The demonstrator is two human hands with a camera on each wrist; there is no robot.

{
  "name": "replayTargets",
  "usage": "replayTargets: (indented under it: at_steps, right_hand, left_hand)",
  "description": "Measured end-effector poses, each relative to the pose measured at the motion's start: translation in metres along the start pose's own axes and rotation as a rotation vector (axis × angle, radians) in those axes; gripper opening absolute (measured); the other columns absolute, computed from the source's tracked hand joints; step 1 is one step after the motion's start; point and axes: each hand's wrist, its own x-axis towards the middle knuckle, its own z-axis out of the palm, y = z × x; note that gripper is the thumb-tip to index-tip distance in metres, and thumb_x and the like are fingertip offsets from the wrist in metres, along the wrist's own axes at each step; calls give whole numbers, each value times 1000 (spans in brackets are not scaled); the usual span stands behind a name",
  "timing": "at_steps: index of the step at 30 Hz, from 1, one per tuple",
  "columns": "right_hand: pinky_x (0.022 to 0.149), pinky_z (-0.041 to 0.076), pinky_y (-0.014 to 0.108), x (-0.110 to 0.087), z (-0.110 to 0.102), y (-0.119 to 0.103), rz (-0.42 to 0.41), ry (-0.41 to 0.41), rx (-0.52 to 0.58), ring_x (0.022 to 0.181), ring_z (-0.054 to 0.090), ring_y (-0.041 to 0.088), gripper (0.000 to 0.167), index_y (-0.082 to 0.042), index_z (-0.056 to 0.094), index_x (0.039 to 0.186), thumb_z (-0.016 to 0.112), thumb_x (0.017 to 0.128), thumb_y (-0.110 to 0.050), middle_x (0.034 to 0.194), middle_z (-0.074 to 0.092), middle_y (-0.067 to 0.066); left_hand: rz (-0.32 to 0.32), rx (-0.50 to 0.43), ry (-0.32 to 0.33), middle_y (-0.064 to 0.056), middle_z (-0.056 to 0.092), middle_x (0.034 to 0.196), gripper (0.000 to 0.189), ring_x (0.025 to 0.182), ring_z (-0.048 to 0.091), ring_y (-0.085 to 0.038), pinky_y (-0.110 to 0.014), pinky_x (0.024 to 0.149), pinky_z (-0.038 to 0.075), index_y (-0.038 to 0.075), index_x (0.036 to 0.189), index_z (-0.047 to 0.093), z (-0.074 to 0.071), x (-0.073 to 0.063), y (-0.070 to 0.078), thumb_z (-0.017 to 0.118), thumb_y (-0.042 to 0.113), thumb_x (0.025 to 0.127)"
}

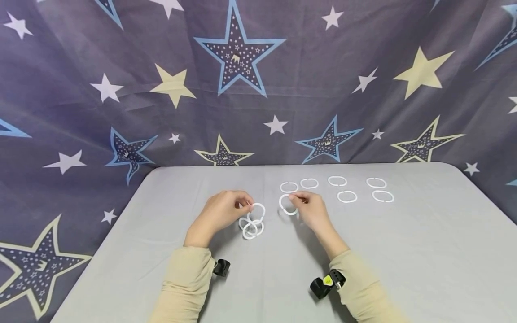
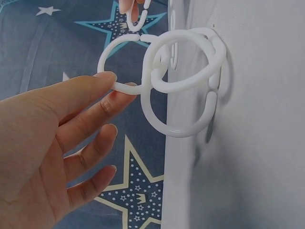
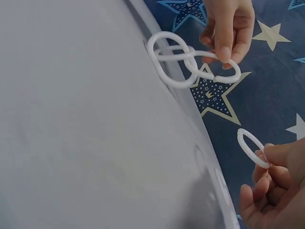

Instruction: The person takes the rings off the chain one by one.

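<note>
My left hand (image 1: 220, 211) pinches a white plastic link (image 2: 102, 61) between thumb and forefinger, its other fingers loosely spread. From that link hangs a small chain of linked oval rings (image 2: 177, 132), low over the table. Each oval shows a small gap in its side. To the right, my right hand (image 1: 314, 211) grips a single white link (image 1: 288, 214) by its edge with thumb and fingertips. This link is apart from the chain, its gap visible in the head view. In the right wrist view, the right hand (image 3: 279, 179) holds it tilted.
Several loose white links (image 1: 347, 202) lie flat toward the back right of the grey-covered table (image 1: 161, 287). Behind the table hangs a dark cloth with stars (image 1: 278, 103). Black cameras (image 1: 321, 288) are strapped at both wrists.
</note>
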Motion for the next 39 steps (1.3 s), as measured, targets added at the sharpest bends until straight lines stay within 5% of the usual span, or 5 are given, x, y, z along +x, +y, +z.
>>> replayTargets:
  at_steps: [26, 39]
  right_hand:
    - [64, 44, 29, 38, -44, 0, -195, -167, -193, 71, 54, 17, 16, -3, 77, 100, 71, 92, -16, 94, 74, 9]
    - [67, 43, 29, 61, -65, 22, -309, -230, -304, 73, 53, 15, 15, -8, 79, 97, 76, 88, -19, 98, 75, 7]
  left_hand:
    - [6, -3, 11, 15, 70, 86, 7, 84, 61, -11, -38, 80, 47, 23, 96, 73, 1, 0, -2, 74, 26, 89]
    - [3, 9, 18, 16, 69, 85, 7, 83, 59, -9, -36, 77, 47, 24, 95, 74, 0, -1, -4, 74, 27, 90]
